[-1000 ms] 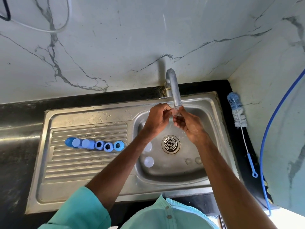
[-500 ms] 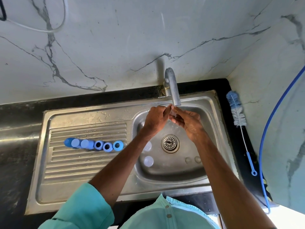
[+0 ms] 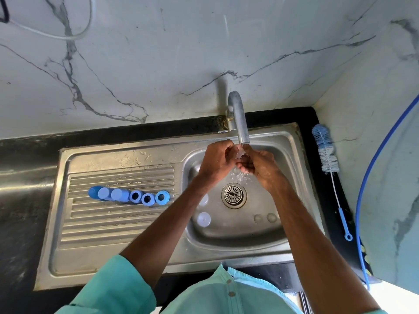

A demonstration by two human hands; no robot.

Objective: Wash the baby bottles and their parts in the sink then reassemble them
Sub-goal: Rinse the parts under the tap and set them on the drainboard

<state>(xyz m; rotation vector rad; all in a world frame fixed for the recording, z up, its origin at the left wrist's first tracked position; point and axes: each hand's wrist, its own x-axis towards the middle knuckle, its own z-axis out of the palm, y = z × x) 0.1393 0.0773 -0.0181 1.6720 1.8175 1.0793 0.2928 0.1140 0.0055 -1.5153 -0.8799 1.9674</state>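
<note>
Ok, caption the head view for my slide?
Left hand and right hand meet under the running tap; blue bottle parts line the drainboard.

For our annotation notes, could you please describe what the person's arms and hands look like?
The left hand and right hand are bare: no gloves, rings or watch visible. Both forearms are uncovered; a turquoise sleeve ends near the left elbow, matching the buttoned shirt.

Head view, steeply down over sink (image 3: 238, 236)
</note>
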